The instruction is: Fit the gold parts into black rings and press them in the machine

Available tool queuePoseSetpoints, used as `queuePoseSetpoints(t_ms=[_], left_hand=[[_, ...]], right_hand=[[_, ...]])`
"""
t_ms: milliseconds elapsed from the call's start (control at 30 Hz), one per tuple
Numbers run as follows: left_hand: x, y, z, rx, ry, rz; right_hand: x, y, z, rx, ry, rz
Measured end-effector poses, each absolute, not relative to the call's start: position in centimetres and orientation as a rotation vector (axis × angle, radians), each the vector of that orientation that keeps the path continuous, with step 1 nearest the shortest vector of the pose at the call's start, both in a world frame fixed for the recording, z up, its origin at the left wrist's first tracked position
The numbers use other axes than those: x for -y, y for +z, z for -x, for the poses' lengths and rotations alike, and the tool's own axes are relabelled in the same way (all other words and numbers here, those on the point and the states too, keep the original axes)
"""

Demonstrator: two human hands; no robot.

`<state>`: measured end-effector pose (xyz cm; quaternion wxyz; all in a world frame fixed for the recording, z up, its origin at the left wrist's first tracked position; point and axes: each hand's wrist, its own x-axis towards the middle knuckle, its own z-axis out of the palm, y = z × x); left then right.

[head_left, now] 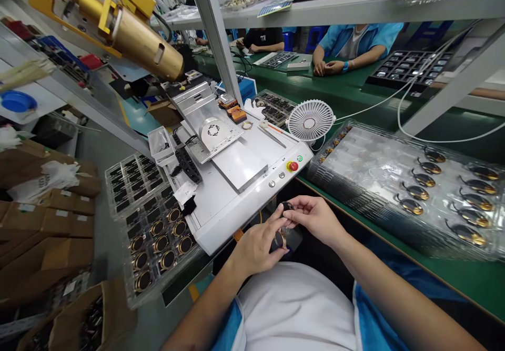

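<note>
Left hand [256, 247] curled round a gold-rimmed case [281, 239], right hand [315, 218] pinching a black disc [288, 207] just beyond it; white machine [232, 209] ahead of the hands, clear tray [161, 279] of gold-rimmed discs [160, 243] to their left, stacked trays [343, 196] on green bench [485, 288] to their right.

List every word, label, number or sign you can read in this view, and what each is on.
"STA", or close to it: black shirt of a person across the bench; first letter unclear.
Too small to read: panel markings near the buttons.
Too small to read: yellow ring around the red button.
Too blurred to read: white labels on cardboard boxes.
</note>
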<state>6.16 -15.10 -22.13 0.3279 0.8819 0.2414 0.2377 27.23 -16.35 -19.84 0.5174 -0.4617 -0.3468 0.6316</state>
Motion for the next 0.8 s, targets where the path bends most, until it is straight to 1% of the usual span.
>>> queuePoseSetpoints(t_ms=[133,300,400,533,667,800], left_hand=[[14.9,-22.0,-6.0,-0.557,0.667,-2.116],[14.7,-22.9,-6.5,-0.535,0.993,-1.472],[14.5,-23.6,-6.9,-0.51,1.078,-1.209],[14.6,-24.5,-7.2,-0.494,1.081,-1.094],[14.9,-25.2,-7.0,-0.584,1.066,-1.081],[15.1,-25.6,-6.8,-0.582,1.109,-1.091]], right_hand=[[16.6,-19.8,-27.0,0.787,1.514,1.118],[16.8,-19.2,-26.8,0.759,1.576,1.126],[17.2,-18.8,-26.3,0.727,1.662,1.136],[17.8,-18.4,-24.9,0.605,1.755,1.097],[18.1,-18.1,-23.5,0.572,1.644,1.1],[18.1,-17.7,-22.7,0.66,1.534,1.153]])
